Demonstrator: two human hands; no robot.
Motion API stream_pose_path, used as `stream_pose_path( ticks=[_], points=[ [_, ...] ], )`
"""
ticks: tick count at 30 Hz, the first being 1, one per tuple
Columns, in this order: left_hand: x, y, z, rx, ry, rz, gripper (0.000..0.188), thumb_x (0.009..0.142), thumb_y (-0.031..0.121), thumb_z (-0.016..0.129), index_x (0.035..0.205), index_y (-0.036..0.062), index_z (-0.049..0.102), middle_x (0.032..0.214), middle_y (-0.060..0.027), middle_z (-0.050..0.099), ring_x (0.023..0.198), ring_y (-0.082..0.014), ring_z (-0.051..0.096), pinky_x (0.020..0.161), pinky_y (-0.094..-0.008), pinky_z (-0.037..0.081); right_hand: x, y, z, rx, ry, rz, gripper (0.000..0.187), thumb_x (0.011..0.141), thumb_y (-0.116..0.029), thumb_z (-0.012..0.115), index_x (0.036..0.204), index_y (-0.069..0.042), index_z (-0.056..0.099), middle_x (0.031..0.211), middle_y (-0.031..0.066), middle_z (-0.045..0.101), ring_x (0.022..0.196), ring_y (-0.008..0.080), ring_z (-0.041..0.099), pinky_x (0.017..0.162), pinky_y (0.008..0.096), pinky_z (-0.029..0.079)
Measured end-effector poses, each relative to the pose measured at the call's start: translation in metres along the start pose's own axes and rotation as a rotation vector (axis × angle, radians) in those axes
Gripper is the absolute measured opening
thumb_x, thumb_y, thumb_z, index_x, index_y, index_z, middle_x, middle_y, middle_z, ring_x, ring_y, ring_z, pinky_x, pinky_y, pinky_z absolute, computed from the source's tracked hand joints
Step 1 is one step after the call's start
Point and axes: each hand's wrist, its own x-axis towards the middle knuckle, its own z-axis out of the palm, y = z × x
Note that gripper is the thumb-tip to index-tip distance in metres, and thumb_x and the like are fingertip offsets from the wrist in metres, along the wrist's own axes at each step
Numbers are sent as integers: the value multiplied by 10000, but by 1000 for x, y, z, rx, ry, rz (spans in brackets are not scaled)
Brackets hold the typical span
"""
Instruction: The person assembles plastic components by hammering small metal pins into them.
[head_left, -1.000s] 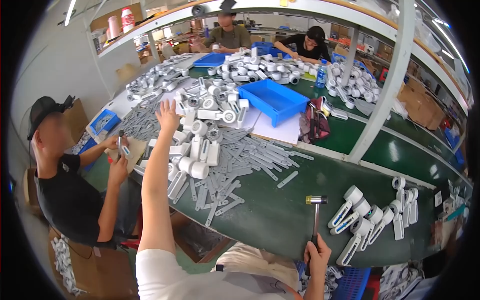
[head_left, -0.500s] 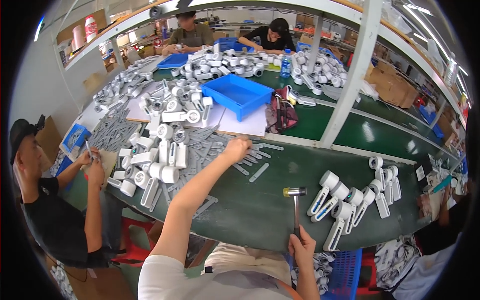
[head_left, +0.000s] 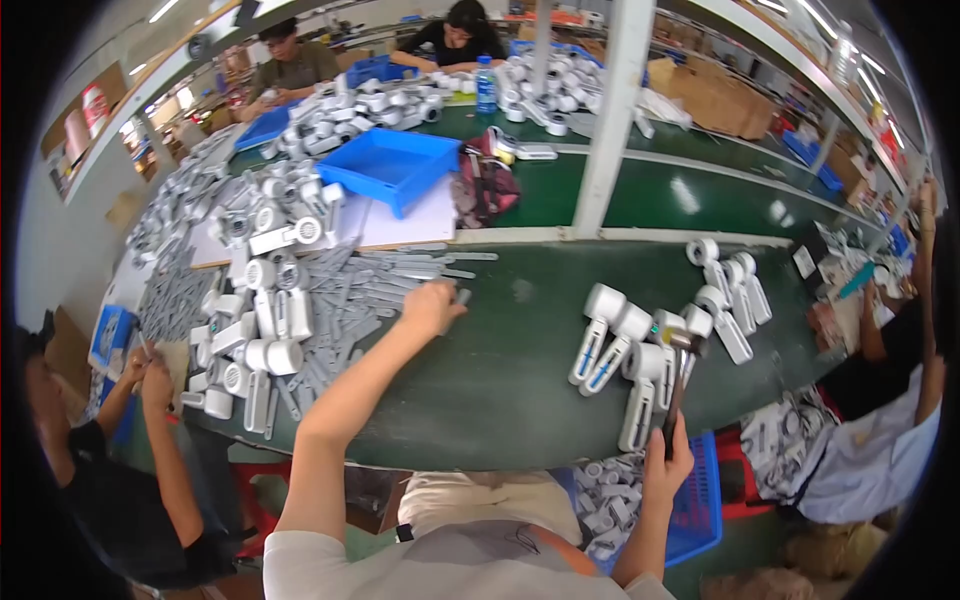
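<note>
My left hand (head_left: pixel 430 308) is closed at the right edge of a spread of flat grey plastic strips (head_left: pixel 350 290). The tip of one grey strip (head_left: pixel 462 297) shows at its fingers; the rest is hidden. In my right hand (head_left: pixel 668 462) is a small mallet (head_left: pixel 687 345), gripped by its dark handle, its head up and blurred. That head overlaps a group of white handheld fans (head_left: pixel 606 305) on the right part of the green table; whether it touches them I cannot tell. Some of these fans have blue marks along their handles.
White fans (head_left: pixel 268 310) are heaped left of the strips. Beyond them stands a blue tray (head_left: pixel 390 170), with a dark red bag (head_left: pixel 485 185) beside it. A white post (head_left: pixel 612 130) rises from the table. A blue basket (head_left: pixel 705 500) holds parts below the edge. Co-workers sit around.
The mallet has risen and moved right, over the fans. My left hand has come nearer and closed where a loose strip lay. The whole view has shifted, moving the scene leftward and up.
</note>
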Motion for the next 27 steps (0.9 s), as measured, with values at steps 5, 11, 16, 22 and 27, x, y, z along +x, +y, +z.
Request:
stream_pose_path(
  ticks=[5, 11, 16, 22, 27],
  points=[
    [4, -2, 9, 103, 33, 117, 148, 754, 215, 659, 807, 76, 656, 785, -127, 673, 762, -312, 668, 656, -429, 537, 29, 2, 11, 46, -63, 54, 511, 794, -65, 717, 1257, 52, 534, 901, 38, 629, 776, 85, 523, 712, 236, 462],
    [-4, 15, 15, -153, 95, 269, 133, 814, 147, 607, 790, 17, 604, 680, -206, 639, 656, -376, 654, 609, -435, 543, 36, 14, 25, 49, -118, 51, 523, 778, -111, 754, 1231, 52, 549, 745, 22, 547, 659, 86, 455, 607, 237, 433],
    [-16, 72, 9, -531, 44, 233, 178, 777, 108, 715, 866, 7, 600, 684, -166, 639, 643, -302, 661, 606, -369, 518, 38, 13, 31, 68, -139, 35, 506, 792, -118, 742, 1231, 45, 551, 733, 4, 514, 653, 80, 442, 598, 230, 423],
    [-26, 170, 31, -758, 142, 382, 435, 855, 72, 613, 1255, 20, 448, 899, -193, 616, 872, -344, 634, 774, -415, 497, 23, 12, 25, 136, -77, 24, 418, 822, -50, 683, 1218, 31, 575, 796, 18, 582, 690, 64, 485, 625, 226, 440],
    [-26, 195, 51, -513, -28, 156, 522, 807, 319, 685, 1191, 15, 504, 1100, -181, 557, 932, -332, 610, 810, -409, 490, 10, 0, 19, 162, -55, 15, 410, 812, -49, 678, 1204, 30, 583, 788, -8, 603, 686, 43, 498, 630, 206, 434]
  ],
)
